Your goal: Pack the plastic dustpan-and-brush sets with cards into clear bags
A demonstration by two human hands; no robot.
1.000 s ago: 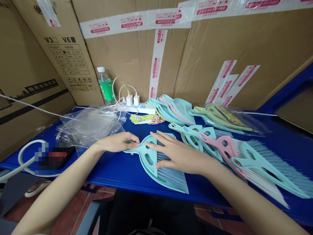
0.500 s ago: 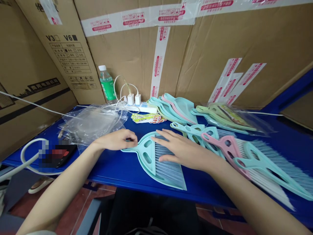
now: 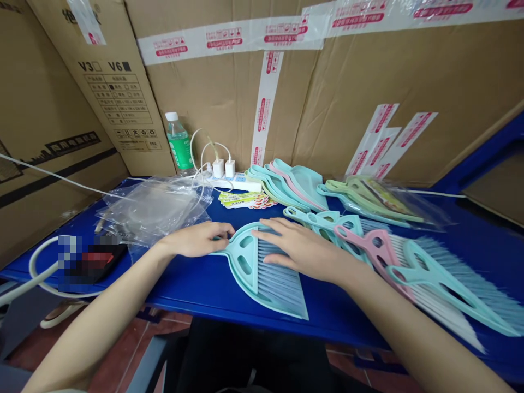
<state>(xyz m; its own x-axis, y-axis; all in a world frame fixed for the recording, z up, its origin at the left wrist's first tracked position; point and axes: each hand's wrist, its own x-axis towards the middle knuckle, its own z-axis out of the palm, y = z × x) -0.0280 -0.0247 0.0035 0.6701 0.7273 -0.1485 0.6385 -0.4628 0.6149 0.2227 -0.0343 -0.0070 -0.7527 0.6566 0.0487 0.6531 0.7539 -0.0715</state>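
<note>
Left hand: our left hand (image 3: 200,239) is curled closed at the handle end (image 3: 221,252); its exact fingertip hold is hidden.
Right hand: our right hand (image 3: 303,250) is spread open, fingers over the bristles (image 3: 282,281), grasping nothing.
Brush and pan: the turquoise hand brush (image 3: 252,273) lies inside the turquoise dustpan (image 3: 303,300), on the blue table (image 3: 192,289) before us.
Pressure: we should press lightly, lest the bristles bend.
Alignment: we want both handles in line.
Neighbour: the pink brush (image 3: 383,248) lies beyond our right hand.
</note>
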